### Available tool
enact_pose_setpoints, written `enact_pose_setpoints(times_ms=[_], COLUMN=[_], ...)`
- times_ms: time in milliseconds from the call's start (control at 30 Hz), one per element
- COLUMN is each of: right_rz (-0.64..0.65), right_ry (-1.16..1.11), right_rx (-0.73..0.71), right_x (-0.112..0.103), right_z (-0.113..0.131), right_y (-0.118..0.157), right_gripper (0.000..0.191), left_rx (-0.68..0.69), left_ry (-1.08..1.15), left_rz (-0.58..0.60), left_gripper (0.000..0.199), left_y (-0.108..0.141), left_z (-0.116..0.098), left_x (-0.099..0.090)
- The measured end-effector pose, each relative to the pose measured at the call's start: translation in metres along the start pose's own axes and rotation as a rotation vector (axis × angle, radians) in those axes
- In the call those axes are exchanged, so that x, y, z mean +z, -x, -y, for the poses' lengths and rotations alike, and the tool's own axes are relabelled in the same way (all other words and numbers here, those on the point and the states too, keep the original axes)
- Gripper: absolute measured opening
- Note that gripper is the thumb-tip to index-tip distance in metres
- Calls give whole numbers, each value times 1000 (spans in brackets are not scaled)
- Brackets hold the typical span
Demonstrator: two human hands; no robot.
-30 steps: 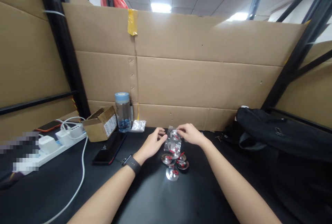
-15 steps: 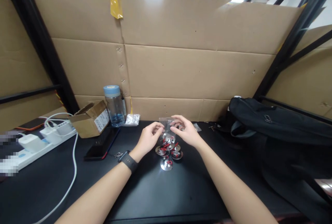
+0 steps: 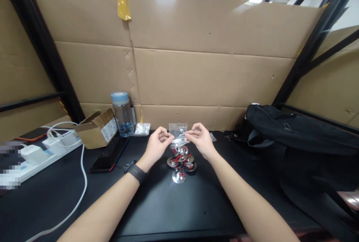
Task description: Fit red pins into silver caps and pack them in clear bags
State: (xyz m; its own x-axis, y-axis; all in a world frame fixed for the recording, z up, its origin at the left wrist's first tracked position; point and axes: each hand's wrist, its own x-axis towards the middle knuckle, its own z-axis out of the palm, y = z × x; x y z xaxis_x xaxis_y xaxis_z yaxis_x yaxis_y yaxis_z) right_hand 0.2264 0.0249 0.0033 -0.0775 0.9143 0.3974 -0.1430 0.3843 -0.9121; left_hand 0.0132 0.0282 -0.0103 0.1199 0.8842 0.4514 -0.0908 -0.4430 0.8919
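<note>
A small clear plastic bag (image 3: 178,127) is stretched between my two hands, above a pile of shiny metal finger cymbals (image 3: 179,176) with red cords. My left hand (image 3: 159,143) pinches the bag's left side between thumb and fingers; a dark watch sits on that wrist. My right hand (image 3: 200,141) pinches its right side in the same way. The bag looks nearly flat, and I cannot make out anything inside it. Its lower edge overlaps the top of the pile in this view.
Left on the black table stand a power strip (image 3: 53,153) with white cables, an open cardboard box (image 3: 95,130), a water bottle (image 3: 123,117) and a dark phone (image 3: 108,158). A silvery packet (image 3: 142,129) lies behind. A black backpack (image 3: 294,137) fills the right. Cardboard (image 3: 213,81) walls the back.
The bag now lies flatter and wider between my hands. My right hand has moved slightly right and its fingers have closed to a pinch; my left hand has shifted slightly left.
</note>
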Motion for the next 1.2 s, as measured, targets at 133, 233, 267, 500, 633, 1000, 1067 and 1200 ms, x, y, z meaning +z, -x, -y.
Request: enact_pose_setpoints(times_ms=[133,233,267,500,633,1000,1067,1200], right_rz=[75,149,156,186,247,194,218,214], right_ry=[106,229,250,220,232,258,226,239], right_rx=[-28,8,14,3,-5,60,62,66], right_x=[-1,-3,-4,-3,0,2,4,4], right_z=[2,7,8,6,8,4,1,-2], right_y=[1,1,2,5,7,2,3,3], right_gripper=[26,31,36,51,26,44,45,47], left_rx=[45,70,74,40,-3,505,520,507], left_ry=[-98,-142,-156,-231,-178,-1034,-1076,-1101], left_rz=[39,45,44,135,290,263,308,318], left_gripper=[28,24,23,25,33,32,21,25], left_y=[-1,-2,-2,0,3,13,14,8], left_z=[-1,0,0,-4,-8,-21,-18,-12], left_x=[-4,-7,-8,-8,-6,1,4,-2])
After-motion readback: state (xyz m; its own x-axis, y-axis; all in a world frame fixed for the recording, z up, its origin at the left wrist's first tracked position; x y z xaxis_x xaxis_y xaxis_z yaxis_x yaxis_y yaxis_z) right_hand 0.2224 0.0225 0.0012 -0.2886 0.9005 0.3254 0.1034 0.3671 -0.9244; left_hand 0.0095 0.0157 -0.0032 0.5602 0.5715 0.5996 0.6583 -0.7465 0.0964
